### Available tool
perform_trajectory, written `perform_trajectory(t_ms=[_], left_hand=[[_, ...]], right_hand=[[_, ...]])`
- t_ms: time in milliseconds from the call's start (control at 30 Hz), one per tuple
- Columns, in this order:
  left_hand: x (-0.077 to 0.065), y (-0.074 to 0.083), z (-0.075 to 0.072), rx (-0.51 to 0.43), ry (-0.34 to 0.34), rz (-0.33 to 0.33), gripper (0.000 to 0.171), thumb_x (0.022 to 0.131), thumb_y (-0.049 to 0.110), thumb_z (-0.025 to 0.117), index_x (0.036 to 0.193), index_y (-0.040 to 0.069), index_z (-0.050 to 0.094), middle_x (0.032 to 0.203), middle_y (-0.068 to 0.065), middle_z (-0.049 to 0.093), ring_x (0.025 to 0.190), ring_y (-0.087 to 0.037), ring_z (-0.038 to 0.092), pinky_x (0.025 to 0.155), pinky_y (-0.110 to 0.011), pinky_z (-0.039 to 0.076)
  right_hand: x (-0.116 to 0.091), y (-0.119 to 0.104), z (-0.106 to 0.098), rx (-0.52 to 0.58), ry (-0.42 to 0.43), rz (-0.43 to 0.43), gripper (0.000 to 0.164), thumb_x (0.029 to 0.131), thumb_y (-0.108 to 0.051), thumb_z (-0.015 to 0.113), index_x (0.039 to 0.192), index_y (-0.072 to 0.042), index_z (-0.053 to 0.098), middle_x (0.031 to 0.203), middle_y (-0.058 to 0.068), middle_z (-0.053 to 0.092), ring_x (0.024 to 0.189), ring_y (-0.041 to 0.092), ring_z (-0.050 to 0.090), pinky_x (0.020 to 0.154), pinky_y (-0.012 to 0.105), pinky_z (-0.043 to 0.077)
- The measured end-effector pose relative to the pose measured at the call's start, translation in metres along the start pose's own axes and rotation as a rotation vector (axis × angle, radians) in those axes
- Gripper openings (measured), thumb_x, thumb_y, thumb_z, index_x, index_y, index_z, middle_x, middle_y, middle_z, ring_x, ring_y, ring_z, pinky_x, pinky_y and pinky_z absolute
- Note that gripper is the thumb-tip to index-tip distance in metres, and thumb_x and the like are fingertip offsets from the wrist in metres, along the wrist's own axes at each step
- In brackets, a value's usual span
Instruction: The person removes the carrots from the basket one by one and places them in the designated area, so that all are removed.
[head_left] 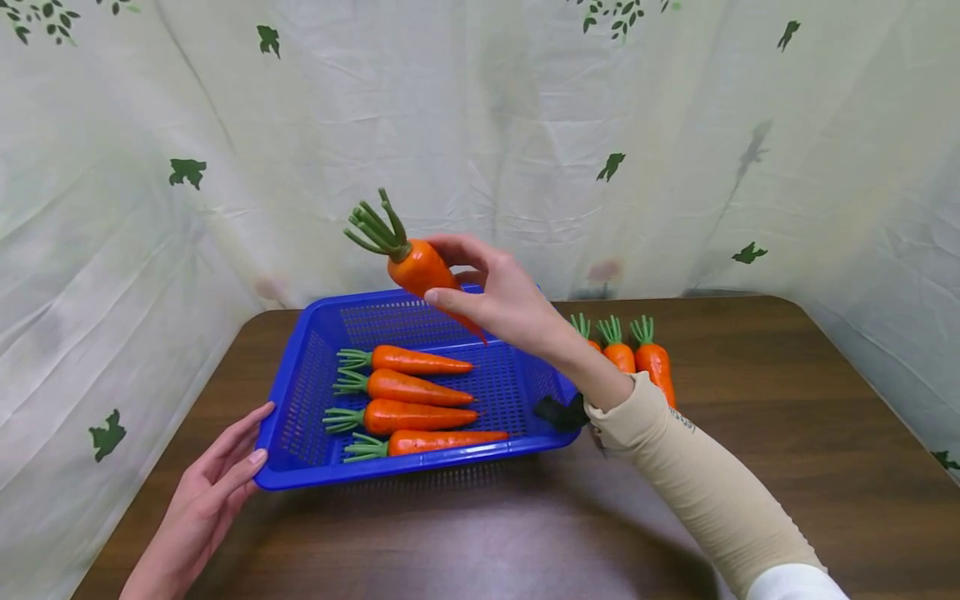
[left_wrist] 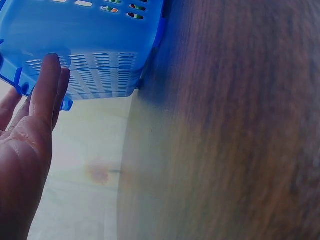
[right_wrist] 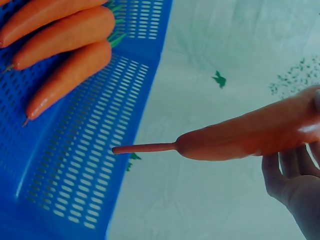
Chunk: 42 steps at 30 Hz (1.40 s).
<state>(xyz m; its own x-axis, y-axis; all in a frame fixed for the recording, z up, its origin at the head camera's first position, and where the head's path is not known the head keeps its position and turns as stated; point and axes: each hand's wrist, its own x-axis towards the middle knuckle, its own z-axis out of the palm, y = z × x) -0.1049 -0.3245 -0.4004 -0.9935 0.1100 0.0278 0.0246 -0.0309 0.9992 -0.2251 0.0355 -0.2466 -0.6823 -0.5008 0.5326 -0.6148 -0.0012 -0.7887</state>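
Observation:
Above the blue plastic basket (head_left: 405, 468), my right hand (head_left: 502, 292) grips an orange carrot (head_left: 420, 268) between thumb and fingers. Its green stems point up and left, and its thin tip slants down to the right. In the right wrist view the held carrot (right_wrist: 240, 132) lies across the picture beside the basket wall (right_wrist: 85, 165). My left hand (head_left: 202, 496) holds the basket's left rim, thumb on the edge; the left wrist view shows fingers (left_wrist: 45, 95) extended against the wall. Several carrots (head_left: 420, 387) lie side by side in the basket, stems to the left.
Right of the basket, three carrots (head_left: 654, 367) lie on the brown wooden table (head_left: 772, 417), partly hidden behind my right forearm. Near the basket's right end is a black object (head_left: 561, 412). A pale curtain with leaf prints (head_left: 420, 108) surrounds the table.

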Motion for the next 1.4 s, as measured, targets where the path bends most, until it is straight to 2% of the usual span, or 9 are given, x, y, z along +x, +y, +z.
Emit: perform_trajectory(t_ms=[267,500,800,1167,1400], left_hand=[[0.000,0.001,0.001,-0.002,-0.008,0.016,0.052,0.105,0.005,0.043,0.155,0.014,0.032,0.145,0.005,0.042,0.120,-0.008,0.056,0.086,-0.029,0.054],[-0.001,0.001,0.001,-0.002,-0.009,0.019,0.052,0.105,0.005,0.042,0.155,0.014,0.031,0.145,0.006,0.042,0.120,-0.008,0.056,0.086,-0.029,0.054],[0.000,0.001,0.001,0.002,-0.008,0.014,0.052,0.105,0.006,0.043,0.155,0.014,0.031,0.147,0.003,0.039,0.120,-0.007,0.056,0.087,-0.029,0.053],[-0.001,0.001,0.002,-0.002,-0.005,0.021,0.052,0.105,0.006,0.043,0.155,0.014,0.031,0.146,0.003,0.039,0.120,-0.008,0.056,0.087,-0.029,0.053],[-0.001,0.001,0.002,-0.011,-0.022,0.039,0.052,0.105,0.004,0.041,0.155,0.012,0.030,0.148,0.002,0.040,0.121,-0.010,0.056,0.088,-0.029,0.053]], right_hand=[[-0.008,-0.009,-0.015,-0.014,0.098,0.008,0.048,0.088,0.005,0.069,0.133,0.007,0.052,0.123,0.019,0.060,0.112,0.024,0.057,0.093,0.042,0.050],[-0.014,0.012,-0.031,0.039,0.178,0.008,0.050,0.088,0.000,0.073,0.134,0.000,0.055,0.123,0.012,0.062,0.113,0.020,0.058,0.093,0.041,0.051],[-0.027,0.014,-0.049,0.035,0.258,0.069,0.047,0.086,-0.006,0.076,0.131,-0.004,0.060,0.119,0.009,0.065,0.111,0.021,0.061,0.089,0.036,0.053],[-0.050,0.016,-0.070,0.002,0.232,0.147,0.044,0.089,-0.013,0.074,0.130,-0.008,0.061,0.121,0.009,0.064,0.111,0.024,0.059,0.090,0.034,0.052],[-0.065,0.017,-0.081,-0.035,0.253,0.205,0.045,0.088,-0.016,0.075,0.131,-0.009,0.061,0.121,0.009,0.064,0.114,0.022,0.059,0.093,0.032,0.050]])
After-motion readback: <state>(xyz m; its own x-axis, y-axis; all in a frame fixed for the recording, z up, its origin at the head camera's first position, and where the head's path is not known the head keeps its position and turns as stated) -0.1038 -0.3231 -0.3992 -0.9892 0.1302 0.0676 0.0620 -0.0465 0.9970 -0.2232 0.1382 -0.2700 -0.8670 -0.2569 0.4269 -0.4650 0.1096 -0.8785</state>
